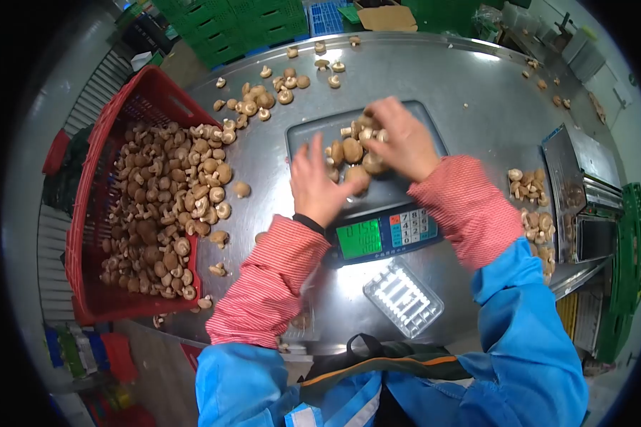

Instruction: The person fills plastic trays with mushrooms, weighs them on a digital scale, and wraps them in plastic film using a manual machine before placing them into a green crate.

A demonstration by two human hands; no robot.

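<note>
A small heap of brown shiitake mushrooms [352, 150] lies on the dark tray of a digital scale [400, 198], whose green display is lit. At the heap's left edge is my left hand [320, 186], fingers spread and thumb beside the nearest mushrooms, holding nothing. My right hand [409, 141] reaches over the heap from the right. Its fingers and thumb curl around mushrooms at the upper right of the pile; blur and the hand itself hide part of the grip. In front of the scale lies a clear plastic punnet [404, 297].
A red crate [85, 213] full of mushrooms tips open at the left. Loose mushrooms [260, 99] are scattered on the steel table [263, 192]. Filled punnets [538, 226] stand at right beside a metal machine [584, 185]. Green crates [235, 28] are stacked behind.
</note>
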